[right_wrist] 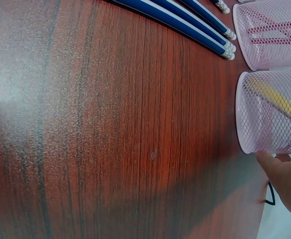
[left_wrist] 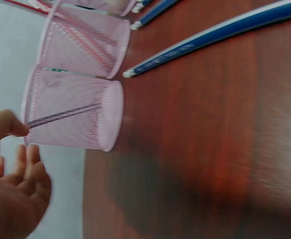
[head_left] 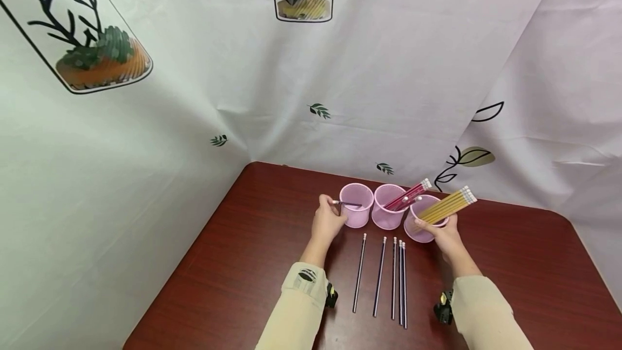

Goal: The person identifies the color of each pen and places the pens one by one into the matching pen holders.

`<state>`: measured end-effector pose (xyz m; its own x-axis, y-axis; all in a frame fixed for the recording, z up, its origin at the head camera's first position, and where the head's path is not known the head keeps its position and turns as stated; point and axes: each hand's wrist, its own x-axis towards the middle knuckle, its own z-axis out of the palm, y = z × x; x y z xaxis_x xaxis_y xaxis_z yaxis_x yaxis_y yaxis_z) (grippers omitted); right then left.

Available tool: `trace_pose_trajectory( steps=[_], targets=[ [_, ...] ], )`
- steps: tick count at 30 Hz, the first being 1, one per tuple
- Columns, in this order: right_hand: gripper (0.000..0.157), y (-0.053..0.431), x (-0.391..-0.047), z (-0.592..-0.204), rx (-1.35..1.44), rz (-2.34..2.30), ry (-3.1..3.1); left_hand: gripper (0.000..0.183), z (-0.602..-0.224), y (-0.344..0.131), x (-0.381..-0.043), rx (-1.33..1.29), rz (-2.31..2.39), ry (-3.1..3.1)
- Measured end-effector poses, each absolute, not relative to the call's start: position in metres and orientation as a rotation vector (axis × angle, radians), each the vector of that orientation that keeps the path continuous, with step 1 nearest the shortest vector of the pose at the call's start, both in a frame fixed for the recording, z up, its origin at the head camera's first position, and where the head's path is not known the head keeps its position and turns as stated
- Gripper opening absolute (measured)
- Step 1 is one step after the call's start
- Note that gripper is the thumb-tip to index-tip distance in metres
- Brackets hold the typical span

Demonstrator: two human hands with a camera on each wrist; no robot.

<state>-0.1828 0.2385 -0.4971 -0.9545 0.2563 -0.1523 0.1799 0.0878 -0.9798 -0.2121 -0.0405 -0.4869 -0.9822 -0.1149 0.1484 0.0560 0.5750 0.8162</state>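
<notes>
Three pink mesh pencil cups stand in a row. Inside the left pencil cup [head_left: 357,219] leans a dark blue pencil [left_wrist: 65,115], its eraser end at the rim. My left hand [head_left: 329,222] is beside that rim, fingers apart, with a fingertip right by the eraser end. Red pencils [head_left: 408,196] fill part of the middle pencil cup [head_left: 386,220]. A bunch of yellow pencils [head_left: 447,207] leans to the right in the right pencil cup [head_left: 417,233]. My right hand [head_left: 444,234] holds this cup at its right front side, thumb along the rim.
Several dark blue pencils lie on the brown table in front of the cups, eraser ends toward them; one blue pencil [head_left: 359,274] is leftmost. A white patterned cloth [head_left: 379,96] hangs behind the table [head_left: 233,263] and along its left side.
</notes>
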Motion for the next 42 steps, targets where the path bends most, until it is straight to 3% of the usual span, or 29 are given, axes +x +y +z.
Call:
trace_pose_trajectory(
  steps=[10,21,42],
  targets=[
    [0.091,0.239,-0.182,-0.497,-0.474,2.032,-2.275,0.017,-0.505,-0.021,-0.194,-0.132,-0.948,-3.141],
    [0.092,0.240,-0.183,-0.498,-0.453,2.051,-2.270,0.041,-0.515,0.003,-0.185,-0.098,-0.513,-3.272],
    [0.088,0.239,-0.183,-0.499,-0.452,2.029,-2.279,0.035,-0.516,0.006,-0.190,-0.064,-0.549,-3.224]
  ],
)
